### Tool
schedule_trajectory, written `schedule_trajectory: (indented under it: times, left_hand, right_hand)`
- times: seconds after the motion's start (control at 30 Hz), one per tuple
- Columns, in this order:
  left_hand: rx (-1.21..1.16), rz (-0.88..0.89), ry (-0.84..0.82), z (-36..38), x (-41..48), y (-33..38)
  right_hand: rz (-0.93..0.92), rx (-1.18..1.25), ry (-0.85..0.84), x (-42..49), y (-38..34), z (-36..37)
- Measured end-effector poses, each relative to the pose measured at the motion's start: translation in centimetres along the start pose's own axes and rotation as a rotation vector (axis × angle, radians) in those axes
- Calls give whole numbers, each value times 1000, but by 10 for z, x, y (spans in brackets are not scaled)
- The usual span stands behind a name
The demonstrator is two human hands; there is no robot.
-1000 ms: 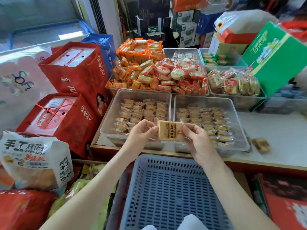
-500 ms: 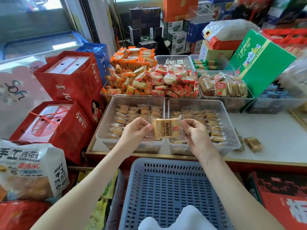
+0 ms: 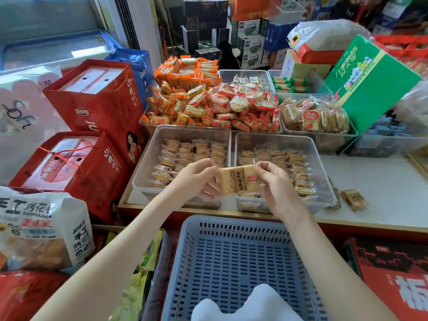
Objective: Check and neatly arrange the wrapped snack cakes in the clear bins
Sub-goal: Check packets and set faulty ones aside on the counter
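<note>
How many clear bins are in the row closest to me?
2. The left bin sits by the red boxes; the right bin adjoins it, behind the right hand. None looks hidden.

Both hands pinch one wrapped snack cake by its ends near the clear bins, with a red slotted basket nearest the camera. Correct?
No: the head view shows the slotted basket is blue. The left hand and right hand do pinch the snack cake by its ends.

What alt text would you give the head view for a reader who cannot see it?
The left hand and right hand pinch opposite ends of one wrapped snack cake in front of the left clear bin and right clear bin, both holding rows of similar cakes. A blue slotted basket sits below them.
</note>
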State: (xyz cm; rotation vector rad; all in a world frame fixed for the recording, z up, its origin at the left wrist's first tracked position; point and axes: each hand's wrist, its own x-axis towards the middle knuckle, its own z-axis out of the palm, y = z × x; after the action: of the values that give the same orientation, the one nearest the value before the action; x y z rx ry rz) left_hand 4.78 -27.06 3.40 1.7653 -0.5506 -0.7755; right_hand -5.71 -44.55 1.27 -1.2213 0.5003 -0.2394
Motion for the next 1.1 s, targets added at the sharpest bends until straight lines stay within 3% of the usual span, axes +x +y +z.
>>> schedule_trajectory:
  times: [0.33,0.53,0.8,0.97,1.03,1.1]
  left_hand:
    - [-97,87,95,0,5,-3]
    - [-299,-8,10,-4,6,-8]
    - [-260,-11,-153,-13,1,-22]
    - [-134,-13,-141,-14,0,-21]
    - [-48,-32,-72,-12,3,-16]
    - [-182,-49,-55,-5,3,-10]
  right_hand:
    - [-218,-366,4,5,-5,-7]
    - [-216,-472,4,8,-8,-3]
    - [23,-66,-291,10,-11,-18]
    - [-40,-32,-235,5,-15,-14]
    - [-136,-205,-145,3,-16,-6]
    - [-239,-498,-118,-2,-17,7]
